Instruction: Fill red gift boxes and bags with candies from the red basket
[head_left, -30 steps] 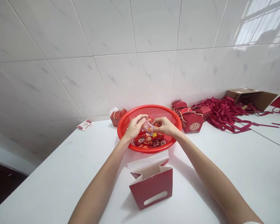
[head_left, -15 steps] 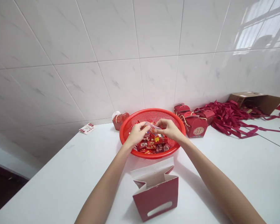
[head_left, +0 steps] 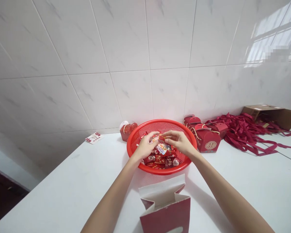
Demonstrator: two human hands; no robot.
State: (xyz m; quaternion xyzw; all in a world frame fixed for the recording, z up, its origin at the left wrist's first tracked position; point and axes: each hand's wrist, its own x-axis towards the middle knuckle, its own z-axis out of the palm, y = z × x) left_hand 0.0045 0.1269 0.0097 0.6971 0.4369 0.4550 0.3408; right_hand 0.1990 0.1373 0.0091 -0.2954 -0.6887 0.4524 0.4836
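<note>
From my distant post, I judge that the step is to pick among wrapped sweets (head_left: 160,159) inside the red basket (head_left: 163,172), and the next move calls for a light pinch. The left hand (head_left: 146,148), curled narrow, holds a pale packet (head_left: 162,149); whether the right hand (head_left: 180,142) holds something, I cannot tell. Both are stretched forward, turned inward

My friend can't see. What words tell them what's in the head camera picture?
A person's left hand and right hand are over a red basket with small wrapped packets inside. An open red box stands in front; more red boxes and a heap of dark red ribbons are to the basket's right.
</note>
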